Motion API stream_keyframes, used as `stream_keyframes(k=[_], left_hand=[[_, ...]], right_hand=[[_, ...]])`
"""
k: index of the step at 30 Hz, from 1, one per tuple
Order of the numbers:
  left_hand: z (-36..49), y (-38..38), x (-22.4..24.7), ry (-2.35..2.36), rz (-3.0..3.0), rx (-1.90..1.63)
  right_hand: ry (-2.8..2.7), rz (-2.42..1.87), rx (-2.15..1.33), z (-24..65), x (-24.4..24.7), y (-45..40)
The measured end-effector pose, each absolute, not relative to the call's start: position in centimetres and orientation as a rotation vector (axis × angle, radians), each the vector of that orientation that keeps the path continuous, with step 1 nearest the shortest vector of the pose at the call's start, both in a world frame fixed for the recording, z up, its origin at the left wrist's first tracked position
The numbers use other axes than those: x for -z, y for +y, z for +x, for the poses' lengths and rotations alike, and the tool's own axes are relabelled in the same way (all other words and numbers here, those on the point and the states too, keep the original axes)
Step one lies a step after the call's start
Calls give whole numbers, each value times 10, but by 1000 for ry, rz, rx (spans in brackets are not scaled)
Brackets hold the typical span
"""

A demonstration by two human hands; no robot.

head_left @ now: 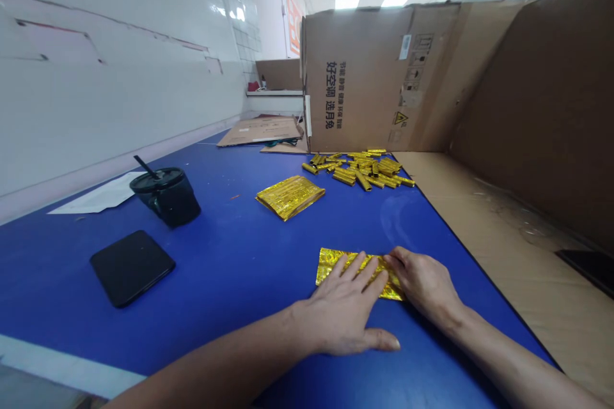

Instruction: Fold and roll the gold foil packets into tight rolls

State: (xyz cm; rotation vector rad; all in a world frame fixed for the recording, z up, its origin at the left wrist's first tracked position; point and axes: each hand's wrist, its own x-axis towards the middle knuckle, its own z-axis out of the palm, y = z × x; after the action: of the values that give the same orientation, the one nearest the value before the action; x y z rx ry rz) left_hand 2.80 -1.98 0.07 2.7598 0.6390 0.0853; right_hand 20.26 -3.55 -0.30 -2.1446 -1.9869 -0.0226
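A sheet of shiny gold foil paper [327, 261] lies flat on the blue table near me. My left hand [348, 307] rests on it with fingers spread, pressing the middle of the sheet. At the sheet's right end, my right hand [426, 284] is closed, thumb and fingers pinching the edge. Its fingertips are partly hidden. Beyond my hands sits a stack of gold foil paper [290, 197]. Farther back lies a heap of small rolled gold foil tubes [362, 169], several of them piled loosely.
On the left of the blue table [230, 281] are a black flat rectangular object [133, 267] and a dark lidded cup [170, 197] with a straw, beside white paper [98, 197]. A large cardboard box [369, 83] walls the back and right. Flattened cardboard [261, 130] lies at the far end.
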Motion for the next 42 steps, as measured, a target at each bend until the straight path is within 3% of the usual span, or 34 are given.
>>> stream_keyframes(k=[10, 14, 19, 42], left_hand=[[29, -20, -1, 705, 2699, -28], [30, -18, 2, 780, 2707, -56], [30, -7, 6, 904, 2726, -26], [17, 49, 11, 1270, 2681, -79]], right_hand=[[-1931, -2221, 86, 206, -1, -34], [-2018, -1825, 173, 202, -1, -42], [-2451, -1439, -177, 185, 5, -52], [-2516, -1736, -147, 196, 10, 6]])
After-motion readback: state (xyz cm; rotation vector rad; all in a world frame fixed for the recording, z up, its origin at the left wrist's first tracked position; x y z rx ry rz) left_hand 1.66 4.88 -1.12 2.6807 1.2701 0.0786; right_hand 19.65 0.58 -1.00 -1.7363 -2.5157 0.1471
